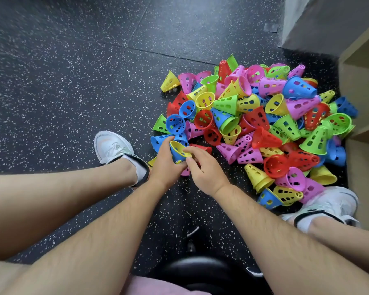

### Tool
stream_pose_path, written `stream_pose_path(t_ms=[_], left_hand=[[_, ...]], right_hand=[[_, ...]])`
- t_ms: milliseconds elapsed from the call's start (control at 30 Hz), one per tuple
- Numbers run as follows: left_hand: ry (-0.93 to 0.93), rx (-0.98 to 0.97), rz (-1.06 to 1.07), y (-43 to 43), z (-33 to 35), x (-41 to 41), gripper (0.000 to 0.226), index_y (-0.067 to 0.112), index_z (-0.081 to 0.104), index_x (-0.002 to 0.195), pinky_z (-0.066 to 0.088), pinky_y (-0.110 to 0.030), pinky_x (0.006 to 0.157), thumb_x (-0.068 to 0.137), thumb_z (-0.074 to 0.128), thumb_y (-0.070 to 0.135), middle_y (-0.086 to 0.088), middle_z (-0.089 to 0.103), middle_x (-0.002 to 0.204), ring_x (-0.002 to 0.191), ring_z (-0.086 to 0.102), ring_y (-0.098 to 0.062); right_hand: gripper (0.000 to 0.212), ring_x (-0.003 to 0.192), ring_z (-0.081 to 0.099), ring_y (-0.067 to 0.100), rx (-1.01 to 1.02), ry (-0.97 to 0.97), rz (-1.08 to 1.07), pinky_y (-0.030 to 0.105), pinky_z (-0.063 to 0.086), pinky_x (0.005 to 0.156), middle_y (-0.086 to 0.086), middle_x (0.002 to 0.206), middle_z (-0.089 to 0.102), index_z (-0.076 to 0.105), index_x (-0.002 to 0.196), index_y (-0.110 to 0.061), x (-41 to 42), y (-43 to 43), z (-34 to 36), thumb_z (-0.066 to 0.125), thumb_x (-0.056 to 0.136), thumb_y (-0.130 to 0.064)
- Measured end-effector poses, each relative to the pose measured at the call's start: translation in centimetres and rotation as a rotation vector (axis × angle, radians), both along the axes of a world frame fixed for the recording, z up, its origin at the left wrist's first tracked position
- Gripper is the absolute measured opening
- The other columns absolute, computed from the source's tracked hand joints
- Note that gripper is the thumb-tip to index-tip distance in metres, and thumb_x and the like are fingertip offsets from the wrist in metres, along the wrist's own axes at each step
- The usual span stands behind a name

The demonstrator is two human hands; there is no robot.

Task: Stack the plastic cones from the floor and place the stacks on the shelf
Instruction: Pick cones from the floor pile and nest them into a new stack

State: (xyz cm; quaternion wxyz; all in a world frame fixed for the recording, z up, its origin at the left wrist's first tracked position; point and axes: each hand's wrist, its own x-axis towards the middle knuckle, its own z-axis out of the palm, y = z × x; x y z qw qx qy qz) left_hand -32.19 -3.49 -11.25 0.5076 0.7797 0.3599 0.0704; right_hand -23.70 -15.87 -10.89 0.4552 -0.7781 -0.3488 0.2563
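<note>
A big pile of perforated plastic cones (262,126) in red, blue, yellow, green and pink lies on the dark speckled floor, right of centre. My left hand (165,161) grips a small stack (178,151): a yellow cone nested inside a blue one, mouth facing up towards me. My right hand (202,169) pinches the yellow rim of that stack from the right with thumb and fingers. A pink cone (185,171) shows just below the two hands, partly hidden by them.
A wooden shelf unit (362,99) stands at the right edge, close to the pile. My feet in white shoes rest at the left (113,147) and lower right (330,206) of the pile. A grey block (320,24) fills the upper right corner.
</note>
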Motion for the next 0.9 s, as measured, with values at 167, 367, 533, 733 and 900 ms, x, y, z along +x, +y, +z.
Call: stream_pose_path(t_ms=[167,367,533,733,900], left_hand=[[-0.048,-0.002,0.067,1.5,-0.6,-1.2,0.066,0.026,0.044,0.129,0.041,-0.005,0.078,0.080,0.085,0.011,0.020,0.057,0.110,0.094,0.057,0.016],[-0.061,-0.024,0.065,1.9,-1.2,-2.0,0.068,0.019,0.043,0.135,0.046,-0.014,0.087,0.081,0.083,0.007,0.007,0.059,0.112,0.100,0.061,-0.007],[-0.074,-0.019,0.067,1.7,-1.5,-2.3,0.068,0.022,0.044,0.134,0.047,-0.021,0.089,0.080,0.083,0.012,0.005,0.059,0.112,0.101,0.060,-0.014],[-0.085,-0.027,0.074,2.2,-1.9,-2.6,0.069,0.031,0.042,0.129,0.050,-0.024,0.088,0.079,0.085,0.013,0.008,0.059,0.111,0.100,0.062,-0.013],[-0.105,-0.030,0.103,2.3,-1.5,-2.6,0.067,0.033,0.043,0.128,0.047,-0.018,0.085,0.080,0.081,0.006,0.014,0.058,0.110,0.097,0.061,-0.008]], right_hand=[[0.017,0.096,0.058,0.005,-0.096,-0.064,-0.142,0.028,0.050,0.087,-0.014,0.104,0.060,0.061,0.111,-0.022,-0.1,0.1,-0.9,0.050,0.099,-0.027],[0.057,0.058,0.054,0.014,-0.519,0.126,-0.358,0.033,0.043,0.059,-0.006,0.057,0.057,0.056,0.056,-0.014,-1.1,0.7,-3.3,0.055,0.091,-0.059],[0.064,0.054,0.064,0.015,-0.563,0.761,-0.668,0.029,0.055,0.054,0.003,0.069,0.073,0.071,0.077,-0.005,-2.2,4.9,-3.8,0.056,0.088,-0.066],[0.039,0.046,0.047,0.007,-0.427,1.349,-0.837,0.018,0.032,0.042,-0.004,0.068,0.066,0.066,0.076,-0.011,-1.9,6.4,-3.1,0.058,0.098,-0.042],[0.018,0.065,0.068,0.017,-0.406,1.017,-0.792,0.027,0.052,0.055,0.005,0.080,0.072,0.065,0.098,-0.013,-3.0,5.9,-2.4,0.052,0.098,-0.026]])
